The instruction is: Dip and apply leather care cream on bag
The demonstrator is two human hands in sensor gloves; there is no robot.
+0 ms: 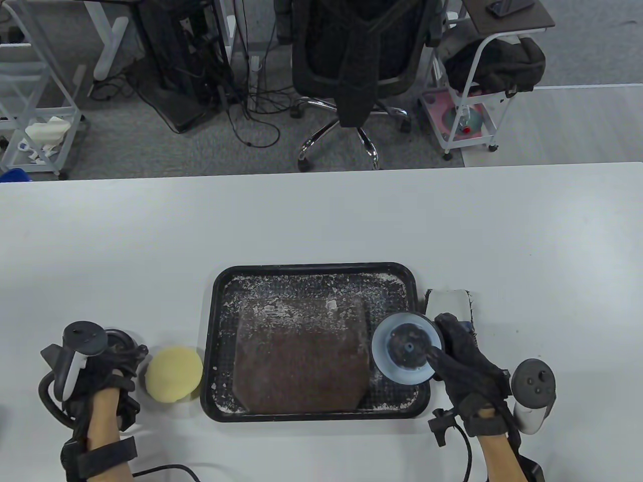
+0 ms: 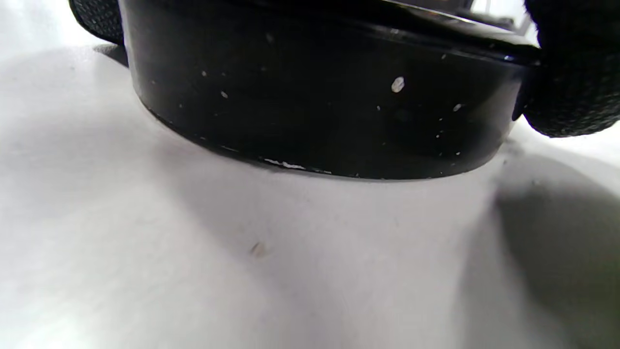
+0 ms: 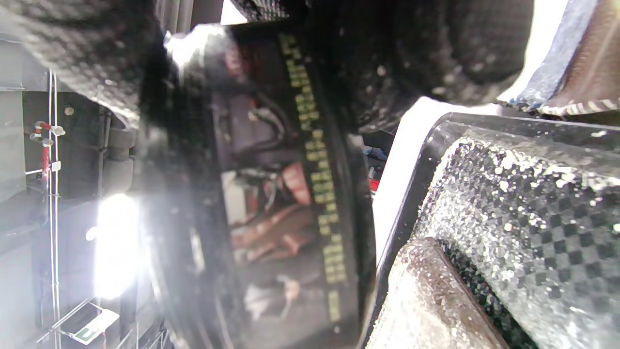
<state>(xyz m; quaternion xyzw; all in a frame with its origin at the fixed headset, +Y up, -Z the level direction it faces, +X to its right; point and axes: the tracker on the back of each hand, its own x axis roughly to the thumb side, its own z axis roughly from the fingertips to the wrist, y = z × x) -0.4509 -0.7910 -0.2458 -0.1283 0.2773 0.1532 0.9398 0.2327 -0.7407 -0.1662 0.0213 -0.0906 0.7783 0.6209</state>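
Right wrist view — right hand (image 1: 469,369) fingers grasp cream jar (image 3: 271,194), gold lettering unreadable.

Brown bag (image 1: 301,364) — white-flecked — in a black tray (image 1: 216,321); pale yellow sponge (image 1: 174,374).

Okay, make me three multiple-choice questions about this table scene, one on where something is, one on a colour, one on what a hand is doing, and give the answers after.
1. Where does the brown bag lie?
A. in the black tray
B. on the bare table
C. on the chair

2. What colour is the round sponge left of the tray?
A. blue
B. pale yellow
C. red

3. What is the right hand doing?
A. resting flat
B. gripping the sponge
C. holding the round jar

Answers: 1 A, the tray rim surrounds the bag; 2 B, the table view shows it yellow; 3 C, its fingers curl round the jar's edge.
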